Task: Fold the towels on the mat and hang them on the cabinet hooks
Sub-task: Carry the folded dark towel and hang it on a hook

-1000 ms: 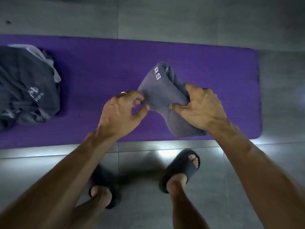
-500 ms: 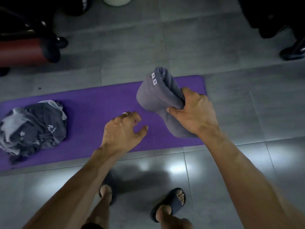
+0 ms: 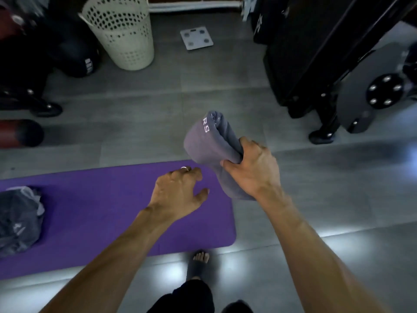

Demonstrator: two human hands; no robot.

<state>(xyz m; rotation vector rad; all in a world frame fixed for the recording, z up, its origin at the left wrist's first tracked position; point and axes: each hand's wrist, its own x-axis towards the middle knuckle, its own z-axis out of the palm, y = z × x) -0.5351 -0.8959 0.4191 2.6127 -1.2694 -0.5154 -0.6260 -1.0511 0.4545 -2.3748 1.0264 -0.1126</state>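
Your right hand [image 3: 252, 170] grips the folded towel [image 3: 207, 150] at one o'clock; your left hand [image 3: 178, 193] hovers beside it, fingers loosely spread.

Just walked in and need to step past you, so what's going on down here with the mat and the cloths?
A person is partway through folding towels. The right hand has its grip around a folded grey towel, held up off the purple mat. The left hand holds nothing, fingers loosely spread above the mat. A heap of unfolded dark towels lies at the mat's left end. No cabinet hooks are in view. A laundry basket and a bathroom scale stand on the floor beyond.
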